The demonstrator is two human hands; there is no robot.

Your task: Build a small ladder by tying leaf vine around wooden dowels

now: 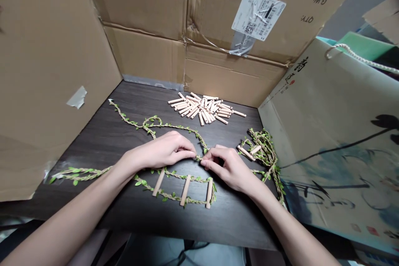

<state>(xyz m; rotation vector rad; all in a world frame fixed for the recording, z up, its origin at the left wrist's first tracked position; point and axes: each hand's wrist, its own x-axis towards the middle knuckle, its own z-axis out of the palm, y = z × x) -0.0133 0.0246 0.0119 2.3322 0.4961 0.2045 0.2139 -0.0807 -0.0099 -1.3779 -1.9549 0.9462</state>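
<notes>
Forearms [68, 220] cross the worktop's [102, 199] near edge; left hand [158, 152] and right hand [229, 166] nearly touch, both pinching the leafy vine [183, 129] firmly above the wooden rungs [185, 190].

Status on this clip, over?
Left hand, right hand pinching leafy twine together. Three wooden rungs strung nearby. Loose dowels piled beyond, out of the way.

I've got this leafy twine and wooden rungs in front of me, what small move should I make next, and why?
Probably draw the leafy twine snug where your left hand and right hand pinch it. The pinch sits just above the end wooden rung, so a firm pull there may help keep that rung from slipping.
</notes>
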